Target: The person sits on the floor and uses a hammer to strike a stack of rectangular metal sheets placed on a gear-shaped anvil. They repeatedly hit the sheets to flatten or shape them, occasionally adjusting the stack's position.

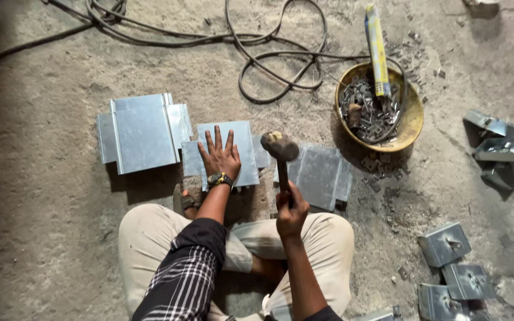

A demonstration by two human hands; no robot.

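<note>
The person sits cross-legged on the concrete floor (43, 226). The left hand (220, 156) lies flat, palm down, on a bent sheet-metal piece (242, 148), its fingers (210, 142) spread apart and pressing on the metal; a watch (219, 179) is strapped to that wrist. The right hand (291, 213) holds one hammer (281, 156), its fingers wrapped tight round the dark handle, and the worn round head hangs just above the right edge of the held piece.

Three pale grey sheet-metal pieces lie in a row in front of the knees: the one under the left hand in the middle, a larger folded stack (143, 132) to its left, and another flat piece (321, 173) to its right, partly hidden behind the hammer. The held piece is shiny galvanised sheet, roughly rectangular, with narrow flanges stepping out at its sides; it rests flat on the floor, just beside the left stack and close to the right piece.

One yellow bowl (413, 116) sits beyond the right piece, filled with small metal bits, and a long yellow-and-blue packet (377, 50) leans into it. Small bits lie scattered on the floor near the bowl. Dark cables (269, 56) loop across the floor at the top. Three small folded brackets (444, 242) lie at the lower right, and darker bent metal pieces (504, 148) lie at the far right.
</note>
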